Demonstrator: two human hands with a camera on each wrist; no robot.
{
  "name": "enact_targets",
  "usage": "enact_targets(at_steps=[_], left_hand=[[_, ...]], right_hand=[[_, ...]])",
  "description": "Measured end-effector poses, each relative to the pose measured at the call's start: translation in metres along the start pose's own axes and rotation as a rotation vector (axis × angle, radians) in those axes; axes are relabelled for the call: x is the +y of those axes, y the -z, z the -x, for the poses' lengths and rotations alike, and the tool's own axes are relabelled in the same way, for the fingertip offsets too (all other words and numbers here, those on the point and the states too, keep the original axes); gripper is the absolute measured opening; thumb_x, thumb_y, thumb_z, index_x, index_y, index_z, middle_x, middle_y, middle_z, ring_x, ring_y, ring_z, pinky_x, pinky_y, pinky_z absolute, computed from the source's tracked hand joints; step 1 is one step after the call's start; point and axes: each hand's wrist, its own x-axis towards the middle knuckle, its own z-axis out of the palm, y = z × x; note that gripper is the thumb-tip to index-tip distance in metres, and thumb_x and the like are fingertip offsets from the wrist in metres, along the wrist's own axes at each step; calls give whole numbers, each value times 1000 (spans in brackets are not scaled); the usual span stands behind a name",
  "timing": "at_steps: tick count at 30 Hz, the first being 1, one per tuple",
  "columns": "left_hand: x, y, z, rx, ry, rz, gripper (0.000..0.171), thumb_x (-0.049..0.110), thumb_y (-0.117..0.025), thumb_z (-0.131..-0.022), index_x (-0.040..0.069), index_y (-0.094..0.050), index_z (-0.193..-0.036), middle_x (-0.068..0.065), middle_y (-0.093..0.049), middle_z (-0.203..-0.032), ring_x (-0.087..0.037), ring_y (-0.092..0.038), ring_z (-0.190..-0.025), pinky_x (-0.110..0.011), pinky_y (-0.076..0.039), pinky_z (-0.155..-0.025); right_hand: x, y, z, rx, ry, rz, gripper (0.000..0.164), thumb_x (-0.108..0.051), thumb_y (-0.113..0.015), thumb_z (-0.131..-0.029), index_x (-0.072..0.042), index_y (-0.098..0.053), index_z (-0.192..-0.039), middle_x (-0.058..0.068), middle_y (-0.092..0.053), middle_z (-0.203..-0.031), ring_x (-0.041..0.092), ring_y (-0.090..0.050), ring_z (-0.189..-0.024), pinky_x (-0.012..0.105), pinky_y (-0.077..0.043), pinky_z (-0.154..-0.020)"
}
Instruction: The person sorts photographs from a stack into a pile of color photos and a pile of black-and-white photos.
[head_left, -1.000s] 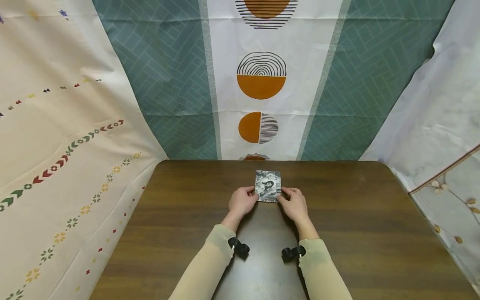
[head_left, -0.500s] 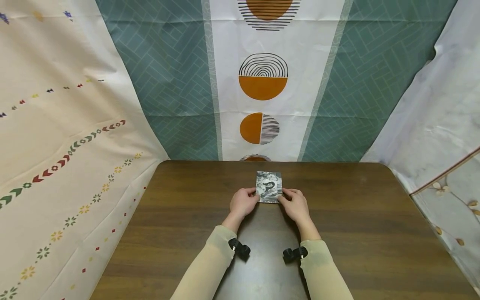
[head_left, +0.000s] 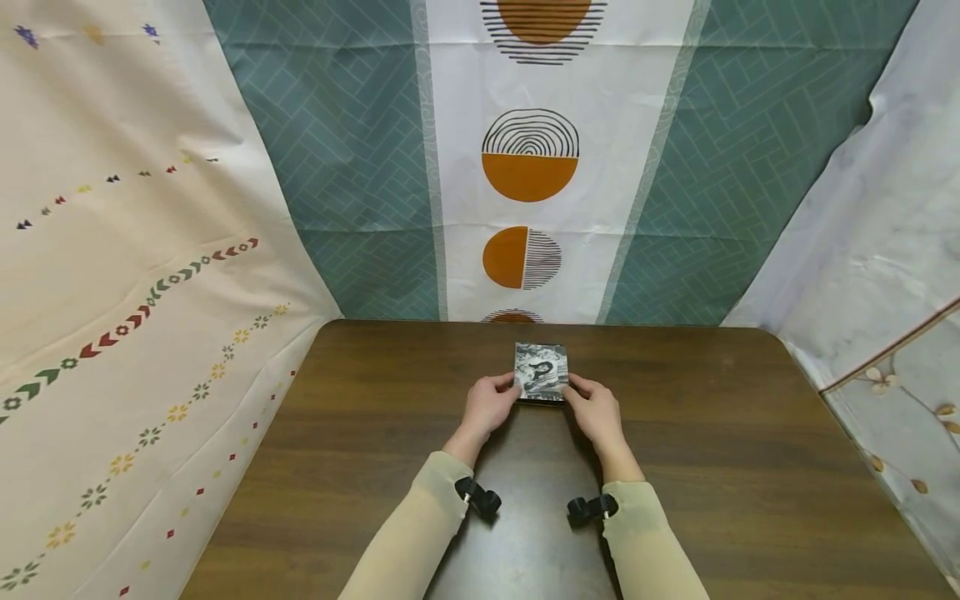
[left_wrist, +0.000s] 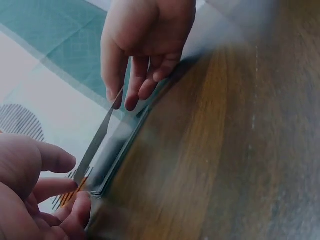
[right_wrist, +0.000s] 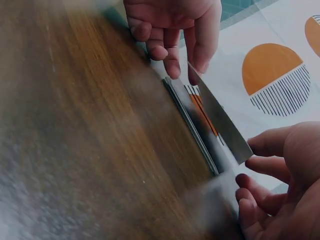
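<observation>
A black-and-white picture card (head_left: 542, 371) with a dark-haired figure on it is at the far middle of the table. My left hand (head_left: 487, 408) pinches its left side between thumb and fingers, and my right hand (head_left: 597, 417) pinches the right side. Seen edge-on in the left wrist view, the thin card (left_wrist: 95, 142) slants above a low dark-edged stack (left_wrist: 122, 162) lying on the wood. The right wrist view gives the same gap between the card (right_wrist: 220, 122) and the stack (right_wrist: 192, 130). The other fingers of both hands curl loosely near the stack's ends.
The brown wooden table (head_left: 360, 467) stretches around both forearms, with a glossy reflection between them. Behind its far edge hangs a green and white cloth (head_left: 525, 217) with orange circles. Patterned cloths line the left (head_left: 150, 333) and right sides.
The card's near edge has risen, and a dark edge now shows beneath it. My hands have stayed at its sides; the whole head view has shifted slightly.
</observation>
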Motion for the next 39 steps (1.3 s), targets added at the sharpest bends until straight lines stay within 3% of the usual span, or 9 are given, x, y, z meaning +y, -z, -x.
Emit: enact_targets(at_steps=[5,10,17,23,33,39], left_hand=[[-1,6,5,-28,-33,115,40,20,-70,-102,7,-72,-139,-16,-69,-138,-33,-61,-133,-50,-50,-107],[-8,20,12,-41,-63,137,37,19,-71,-102,6,-74,-137,-14,-71,-135,-30,-64,-128,-47,-53,-103],[-20,51,23,-49,-99,49,37,17,-73,-100,4,-75,-134,-7,-77,-114,-17,-65,-95,-35,-53,-81],[-34,83,40,-64,-118,-5,37,15,-75,-98,2,-75,-132,-1,-72,-92,-12,-58,-68,-29,-49,-64],[-58,138,71,-59,-128,-190,30,13,-80,-94,5,-81,-122,7,-70,-80,-11,-55,-67,-30,-45,-64],[-71,161,84,-77,-113,-259,27,12,-81,-92,4,-82,-118,9,-71,-78,-10,-56,-68,-29,-44,-65]], right_hand=[[-4,-1,4,44,5,-26,47,-25,-69,-103,-3,-68,-144,25,-63,-145,43,-56,-136,58,-44,-110],[-11,-7,9,70,29,-25,42,-23,-73,-100,-4,-73,-138,23,-67,-140,40,-62,-130,55,-47,-107],[-24,-20,23,37,115,23,37,-21,-78,-96,-7,-78,-130,23,-70,-134,42,-63,-130,57,-47,-108],[-35,-40,38,-12,201,73,35,-20,-79,-95,-5,-80,-126,19,-75,-124,38,-71,-115,54,-54,-98],[-59,-77,71,-79,311,132,35,-22,-82,-92,-8,-82,-123,11,-77,-120,32,-71,-114,50,-54,-100],[-70,-94,85,-154,334,191,39,-27,-83,-92,-7,-80,-126,10,-75,-121,32,-70,-115,50,-54,-99]])
